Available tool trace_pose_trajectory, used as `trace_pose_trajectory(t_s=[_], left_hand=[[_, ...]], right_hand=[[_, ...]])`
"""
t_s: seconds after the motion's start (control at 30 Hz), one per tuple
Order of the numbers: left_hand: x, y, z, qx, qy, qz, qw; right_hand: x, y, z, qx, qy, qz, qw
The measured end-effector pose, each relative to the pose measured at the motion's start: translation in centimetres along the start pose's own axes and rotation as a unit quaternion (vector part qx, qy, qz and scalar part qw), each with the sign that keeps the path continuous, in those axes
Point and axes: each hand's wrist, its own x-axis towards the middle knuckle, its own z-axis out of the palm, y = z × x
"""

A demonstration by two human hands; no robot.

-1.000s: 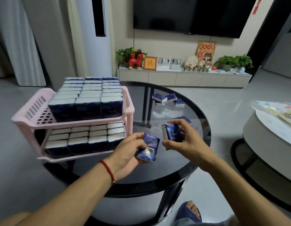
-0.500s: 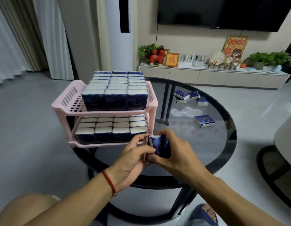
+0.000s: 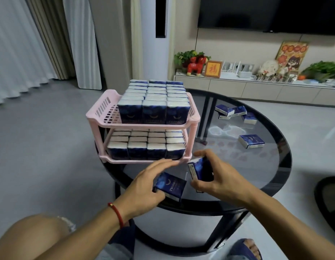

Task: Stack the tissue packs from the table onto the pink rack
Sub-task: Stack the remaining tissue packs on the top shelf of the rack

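Head view shows the carrying step: each hand has one tissue pack, just in front of the pink rack point(image 3: 99, 115), and neither pack is placed yet. The left hand point(image 3: 144, 186) grips the left pack point(image 3: 171, 185) with thumb under and fingers over it, the pack lying tilted with its printed face up. The right hand point(image 3: 215, 177) is clamped around the right pack point(image 3: 199, 170), which stands on edge between thumb and fingers. The two packs are near but apart, and both are over the front part of the round glass table point(image 3: 275, 166). The rack stands on the left part of this table, and both its shelves are filled with packs in rows; the lower shelf point(image 3: 144, 162) looks full to its front rim, and the upper shelf point(image 3: 144, 126) shows free slatted floor only on its left side. I judge the next move needs a lift above the upper rim and a placing into that left gap, or on top of the rows. Four loose packs point(image 3: 251, 141) lie on the far right of the table, well apart from the hands. Open room is wide to the right of the rack; the table edge is close under the wrists.
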Motion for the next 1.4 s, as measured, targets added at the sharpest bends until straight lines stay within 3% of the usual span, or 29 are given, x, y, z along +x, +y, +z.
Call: trace_pose_trajectory(t_s=[0.13, 0.23, 0.3, 0.43, 0.53, 0.67, 0.8, 0.97, 1.13, 1.4], left_hand=[[-0.5, -0.4, -0.6, 0.017, 0.005, -0.082, 0.996], [-0.6, 0.0, -0.3, 0.054, 0.031, -0.089, 0.994], [-0.7, 0.5, -0.3, 0.003, 0.067, -0.085, 0.994], [-0.6, 1.2, -1.0, -0.207, 0.111, -0.092, 0.968], [-0.8, 2.0, -1.2, -0.244, 0.124, -0.077, 0.959], [-1.9, 3.8, -2.9, -0.197, 0.165, -0.056, 0.965], [-3.7, 6.0, -7.5, -0.138, 0.159, -0.008, 0.978], [-4.3, 9.2, -15.8, -0.071, 0.197, 0.020, 0.978], [-0.6, 11.6, -23.6, 0.050, 0.229, 0.026, 0.972], [10.1, 8.6, -25.7, 0.124, 0.137, -0.043, 0.982]], right_hand=[[0.7, -1.4, 1.5, -0.042, -0.045, -0.025, 0.998], [1.6, -2.3, 3.6, -0.061, -0.065, -0.037, 0.995], [2.2, -2.4, 4.7, -0.056, -0.065, -0.043, 0.995], [2.2, -3.0, 6.4, 0.002, 0.001, -0.056, 0.998], [1.7, -3.5, 8.0, 0.004, 0.082, -0.102, 0.991], [1.1, -5.6, 7.4, 0.054, 0.068, -0.125, 0.988], [0.5, -7.5, 5.0, 0.097, 0.034, -0.193, 0.976], [1.0, -8.8, 3.0, 0.147, 0.105, -0.217, 0.959], [2.3, -8.9, 2.6, 0.127, 0.182, -0.222, 0.950], [3.1, -7.6, 2.6, 0.111, 0.182, -0.205, 0.955]])
